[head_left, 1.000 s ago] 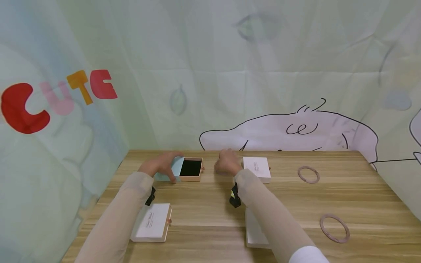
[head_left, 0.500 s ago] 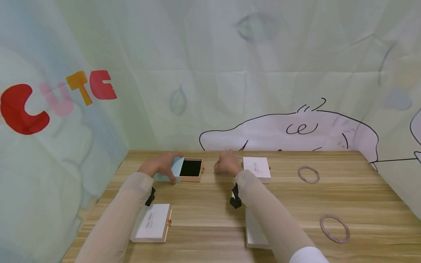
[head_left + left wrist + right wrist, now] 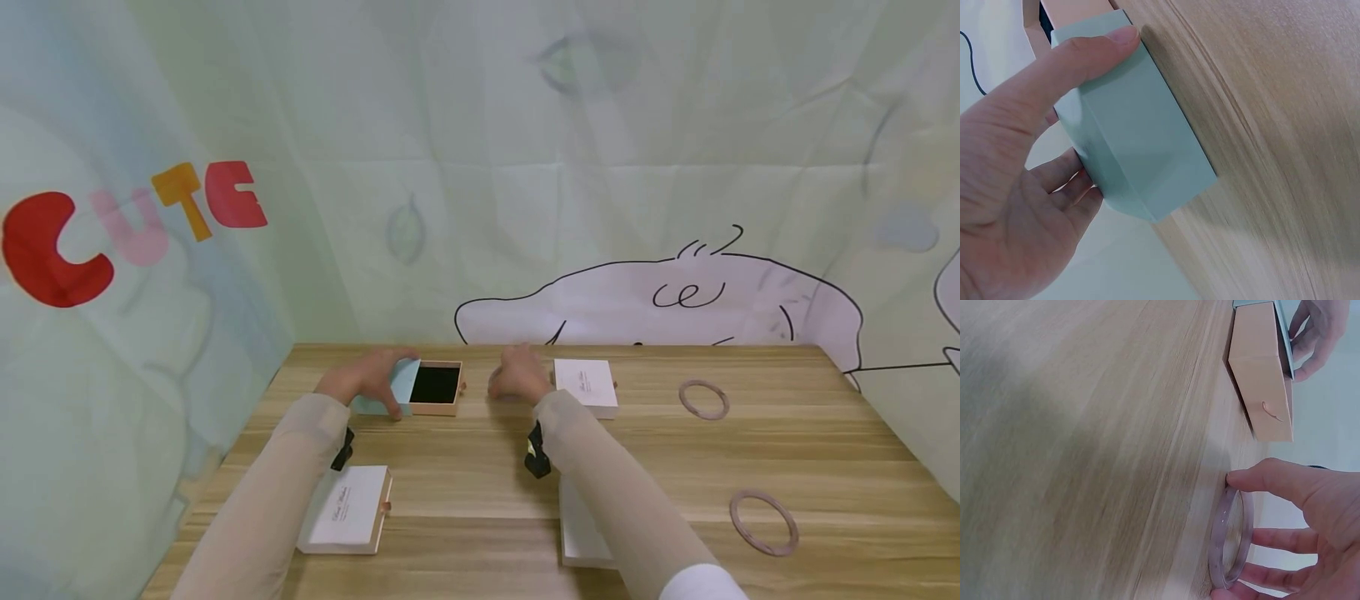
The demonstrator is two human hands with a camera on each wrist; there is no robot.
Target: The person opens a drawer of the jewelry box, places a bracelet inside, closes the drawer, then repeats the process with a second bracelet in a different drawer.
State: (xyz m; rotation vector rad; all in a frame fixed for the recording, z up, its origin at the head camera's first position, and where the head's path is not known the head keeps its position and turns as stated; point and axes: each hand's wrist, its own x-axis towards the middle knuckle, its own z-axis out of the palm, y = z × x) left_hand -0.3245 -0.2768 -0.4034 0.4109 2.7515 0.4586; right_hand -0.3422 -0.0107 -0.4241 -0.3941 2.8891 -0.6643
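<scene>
Two hands are near the far edge of the table (image 3: 465, 500): the left hand (image 3: 366, 382) on a blue box (image 3: 404, 387) by the far left corner, its drawer (image 3: 433, 409) partly out, and the right hand (image 3: 521, 372) closer to the edge's middle. In the left wrist view, thumb and fingers bend round the box. In the right wrist view, thumb and fingertips — spread ring-wide — pinch a pale ring (image 3: 1217, 547); I can't tell if it touches the table. I think this step is taking the ring; moving it calls for a firm pinch and a still box.
</scene>
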